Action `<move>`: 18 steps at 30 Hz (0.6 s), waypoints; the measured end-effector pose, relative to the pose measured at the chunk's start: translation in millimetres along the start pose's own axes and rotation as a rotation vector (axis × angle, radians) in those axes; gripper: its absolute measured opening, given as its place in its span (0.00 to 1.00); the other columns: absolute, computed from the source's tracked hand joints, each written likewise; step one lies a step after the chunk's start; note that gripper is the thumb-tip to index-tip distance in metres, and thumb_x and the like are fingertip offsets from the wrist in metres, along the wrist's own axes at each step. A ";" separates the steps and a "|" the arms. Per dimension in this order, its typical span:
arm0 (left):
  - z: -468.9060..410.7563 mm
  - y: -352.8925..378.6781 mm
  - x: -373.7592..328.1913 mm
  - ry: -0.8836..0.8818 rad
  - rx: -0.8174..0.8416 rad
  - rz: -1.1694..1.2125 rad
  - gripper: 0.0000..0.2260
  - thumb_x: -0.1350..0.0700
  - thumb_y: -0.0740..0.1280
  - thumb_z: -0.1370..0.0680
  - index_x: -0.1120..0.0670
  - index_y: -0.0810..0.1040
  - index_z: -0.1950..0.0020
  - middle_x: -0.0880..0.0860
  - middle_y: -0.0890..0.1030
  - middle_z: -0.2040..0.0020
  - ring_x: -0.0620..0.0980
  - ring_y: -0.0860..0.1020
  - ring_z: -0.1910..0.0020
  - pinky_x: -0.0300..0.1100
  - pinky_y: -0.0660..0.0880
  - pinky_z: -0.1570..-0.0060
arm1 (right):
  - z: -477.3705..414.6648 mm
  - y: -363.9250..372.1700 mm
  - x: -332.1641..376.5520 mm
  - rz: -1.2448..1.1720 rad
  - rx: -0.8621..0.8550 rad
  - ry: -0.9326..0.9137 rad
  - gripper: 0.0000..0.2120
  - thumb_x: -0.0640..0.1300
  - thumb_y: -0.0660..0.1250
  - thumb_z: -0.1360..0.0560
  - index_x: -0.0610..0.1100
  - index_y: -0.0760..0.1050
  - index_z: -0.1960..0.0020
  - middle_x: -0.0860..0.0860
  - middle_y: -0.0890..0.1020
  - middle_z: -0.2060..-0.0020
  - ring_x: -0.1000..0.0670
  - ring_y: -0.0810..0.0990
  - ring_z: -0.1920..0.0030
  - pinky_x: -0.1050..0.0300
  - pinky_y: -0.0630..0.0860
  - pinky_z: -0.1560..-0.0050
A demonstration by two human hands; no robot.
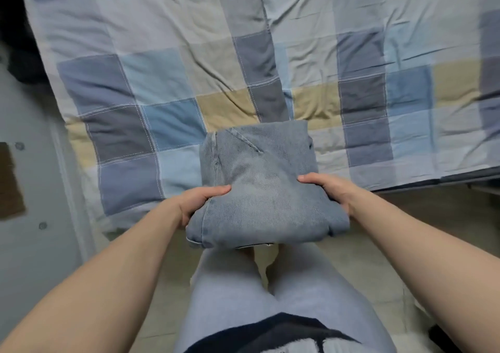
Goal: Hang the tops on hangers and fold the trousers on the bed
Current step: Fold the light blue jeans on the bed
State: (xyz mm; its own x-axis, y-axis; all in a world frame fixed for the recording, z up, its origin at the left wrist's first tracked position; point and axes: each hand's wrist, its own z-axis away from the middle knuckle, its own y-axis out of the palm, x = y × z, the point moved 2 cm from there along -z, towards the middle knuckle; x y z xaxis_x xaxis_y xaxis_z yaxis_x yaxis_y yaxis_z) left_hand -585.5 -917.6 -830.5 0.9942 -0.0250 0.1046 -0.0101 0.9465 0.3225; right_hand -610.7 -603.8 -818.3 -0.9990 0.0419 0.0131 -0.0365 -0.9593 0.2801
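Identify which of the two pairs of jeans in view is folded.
The darker blue jeans, held by the left hand and right hand at the bed: a compact bundle. The paler jeans are worn on the legs.

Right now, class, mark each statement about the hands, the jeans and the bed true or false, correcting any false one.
1. Both the left hand and the right hand grip the folded jeans. True.
2. The jeans lie spread out full length. False: they are folded into a compact bundle.
3. The bed cover is checked in blue, grey and beige. True.
4. A hanger lies on the bed cover. False: no hanger is in view.
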 end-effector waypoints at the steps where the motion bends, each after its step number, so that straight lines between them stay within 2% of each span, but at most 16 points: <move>1: 13.5 1.8 -2.2 0.029 -0.026 -0.038 0.18 0.48 0.73 0.29 0.59 0.86 0.46 0.59 0.86 0.47 0.56 0.86 0.51 0.44 0.82 0.59 | 11.9 5.4 -3.4 -0.015 -0.015 -0.060 0.19 0.44 0.71 0.28 0.41 0.79 0.38 0.43 0.87 0.52 0.44 0.87 0.55 0.53 0.82 0.60; 3: 39.5 9.0 -8.1 0.140 -0.077 -0.133 0.22 0.50 0.76 0.30 0.57 0.82 0.39 0.57 0.86 0.45 0.55 0.86 0.50 0.42 0.82 0.60 | 37.9 13.4 -7.9 -0.020 -0.080 -0.218 0.20 0.38 0.71 0.26 0.40 0.77 0.35 0.43 0.87 0.50 0.43 0.87 0.52 0.52 0.82 0.58; 5: 63.0 21.0 -15.0 0.283 -0.127 -0.205 0.23 0.54 0.78 0.30 0.56 0.80 0.37 0.56 0.86 0.46 0.54 0.86 0.49 0.43 0.82 0.57 | 66.9 20.0 -9.9 0.009 -0.170 -0.386 0.26 0.35 0.74 0.29 0.41 0.74 0.32 0.42 0.85 0.45 0.41 0.85 0.45 0.49 0.81 0.50; 8: 96.7 45.9 -23.6 0.448 -0.188 -0.257 0.24 0.58 0.79 0.33 0.56 0.81 0.38 0.54 0.87 0.48 0.53 0.86 0.50 0.43 0.81 0.55 | 117.3 29.9 -14.7 0.024 -0.300 -0.585 0.37 0.39 0.78 0.38 0.42 0.72 0.31 0.44 0.84 0.42 0.42 0.83 0.42 0.46 0.79 0.41; 11: 123.8 78.8 -30.9 0.623 -0.197 -0.272 0.20 0.57 0.79 0.32 0.53 0.81 0.41 0.50 0.87 0.50 0.52 0.85 0.49 0.38 0.80 0.59 | 162.6 26.5 -26.0 -0.028 -0.364 -0.736 0.35 0.36 0.79 0.36 0.44 0.72 0.31 0.48 0.86 0.45 0.49 0.85 0.46 0.55 0.81 0.49; 15: 156.6 140.8 -32.1 0.798 -0.202 -0.351 0.32 0.45 0.81 0.40 0.51 0.81 0.39 0.48 0.87 0.48 0.47 0.85 0.48 0.43 0.79 0.50 | 227.3 4.7 -53.1 -0.118 -0.424 -0.891 0.30 0.32 0.76 0.31 0.45 0.73 0.32 0.49 0.86 0.45 0.51 0.85 0.46 0.61 0.81 0.53; 18: 169.5 198.1 -28.4 0.887 -0.170 -0.458 0.34 0.40 0.81 0.42 0.48 0.80 0.38 0.46 0.86 0.46 0.47 0.84 0.46 0.47 0.78 0.44 | 274.2 -25.5 -83.4 -0.223 -0.492 -0.994 0.27 0.32 0.76 0.31 0.46 0.74 0.35 0.49 0.86 0.47 0.49 0.86 0.47 0.60 0.81 0.55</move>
State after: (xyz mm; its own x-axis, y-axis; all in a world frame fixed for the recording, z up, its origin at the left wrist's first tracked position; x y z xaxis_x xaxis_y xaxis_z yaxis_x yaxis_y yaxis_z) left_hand -633.9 -783.9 -610.1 0.6199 -0.2147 -0.7548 0.3390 0.9407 0.0108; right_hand -519.8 -506.3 -563.3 -0.5143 0.2186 0.8293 -0.4362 -0.8992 -0.0335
